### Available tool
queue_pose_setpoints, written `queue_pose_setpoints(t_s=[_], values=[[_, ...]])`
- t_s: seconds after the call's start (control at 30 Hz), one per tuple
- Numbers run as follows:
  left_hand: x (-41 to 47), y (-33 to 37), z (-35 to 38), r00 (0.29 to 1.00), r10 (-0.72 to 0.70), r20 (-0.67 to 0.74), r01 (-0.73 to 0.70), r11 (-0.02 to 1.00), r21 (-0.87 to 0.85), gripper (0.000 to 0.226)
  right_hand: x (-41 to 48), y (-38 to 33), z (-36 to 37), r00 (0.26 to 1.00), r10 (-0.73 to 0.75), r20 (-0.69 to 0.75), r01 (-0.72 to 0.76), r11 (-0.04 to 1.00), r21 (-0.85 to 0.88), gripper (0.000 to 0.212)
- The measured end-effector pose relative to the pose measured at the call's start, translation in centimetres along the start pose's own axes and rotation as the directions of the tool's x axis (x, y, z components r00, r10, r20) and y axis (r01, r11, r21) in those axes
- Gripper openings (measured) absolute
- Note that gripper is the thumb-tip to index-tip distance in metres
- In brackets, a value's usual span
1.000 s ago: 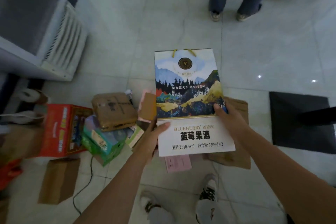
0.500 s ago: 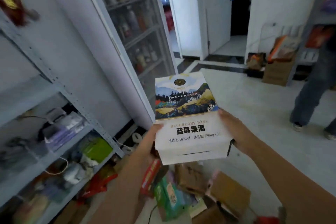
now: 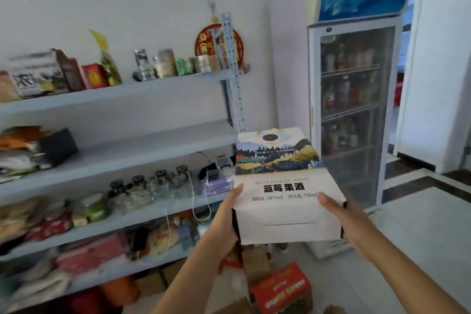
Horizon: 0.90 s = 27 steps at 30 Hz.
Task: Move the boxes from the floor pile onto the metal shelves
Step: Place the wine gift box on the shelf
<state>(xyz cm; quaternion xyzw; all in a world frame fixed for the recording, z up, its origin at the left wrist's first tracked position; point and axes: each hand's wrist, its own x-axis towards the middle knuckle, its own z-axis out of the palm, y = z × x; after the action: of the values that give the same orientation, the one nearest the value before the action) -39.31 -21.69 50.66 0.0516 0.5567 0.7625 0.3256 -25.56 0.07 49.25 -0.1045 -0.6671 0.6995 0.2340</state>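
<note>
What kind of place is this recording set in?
Probably a small shop or its stockroom. Grey metal shelves along the wall are crowded with jars, packets and boxes, a glass-door drinks fridge stands beside them, and both hands hold a blueberry wine box above more boxes on the floor.

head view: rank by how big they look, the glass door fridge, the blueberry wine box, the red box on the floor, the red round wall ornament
1. glass door fridge
2. blueberry wine box, though nearness to the camera inflates it
3. red box
4. red round wall ornament, partly hidden by a shelf post
</note>
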Motion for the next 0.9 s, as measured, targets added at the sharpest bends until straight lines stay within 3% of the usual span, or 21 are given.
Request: queue_pose_setpoints(t_s=[0.13,0.2,0.3,0.37,0.53,0.67,0.77,0.9], values=[[-1.4,2.4,-4.2,0.993,0.068,-0.094,-0.073,0.996,-0.047,0.028,3.3,-0.5,5.1,0.996,-0.002,0.089,0.002,1.0,-0.001,0.054],[-1.6,3.6,-6.5,0.987,0.1,-0.128,-0.107,0.993,-0.051,0.03,4.6,-0.6,7.7,0.99,-0.017,0.139,0.013,1.0,0.027,0.053],[-0.7,5.6,-9.6,0.975,0.153,-0.158,-0.163,0.986,-0.047,0.033,7.2,-0.2,11.2,0.976,-0.028,0.215,0.022,0.999,0.029,0.073],[0.2,7.3,-11.2,0.97,0.174,-0.17,-0.185,0.981,-0.053,0.033,9.5,0.0,13.2,0.967,-0.04,0.253,0.029,0.999,0.046,0.065],[4.9,12.4,-14.7,0.967,0.212,-0.142,-0.22,0.974,-0.049,0.03,16.7,-0.3,18.6,0.982,-0.033,0.186,0.02,0.997,0.071,0.027],[9.6,16.8,-17.7,0.961,0.272,-0.056,-0.274,0.961,-0.029,0.037,23.2,-0.1,22.1,0.991,-0.016,0.129,0.008,0.998,0.063,0.044],[13.5,19.6,-20.3,0.957,0.285,0.055,-0.287,0.957,0.034,0.054,27.7,-0.2,24.6,0.997,-0.017,0.072,0.013,0.998,0.056,0.025],[17.7,21.5,-22.8,0.958,0.263,0.116,-0.276,0.953,0.123,0.074,32.4,0.6,26.8,1.0,-0.011,0.015,0.01,1.0,0.026,0.025]])
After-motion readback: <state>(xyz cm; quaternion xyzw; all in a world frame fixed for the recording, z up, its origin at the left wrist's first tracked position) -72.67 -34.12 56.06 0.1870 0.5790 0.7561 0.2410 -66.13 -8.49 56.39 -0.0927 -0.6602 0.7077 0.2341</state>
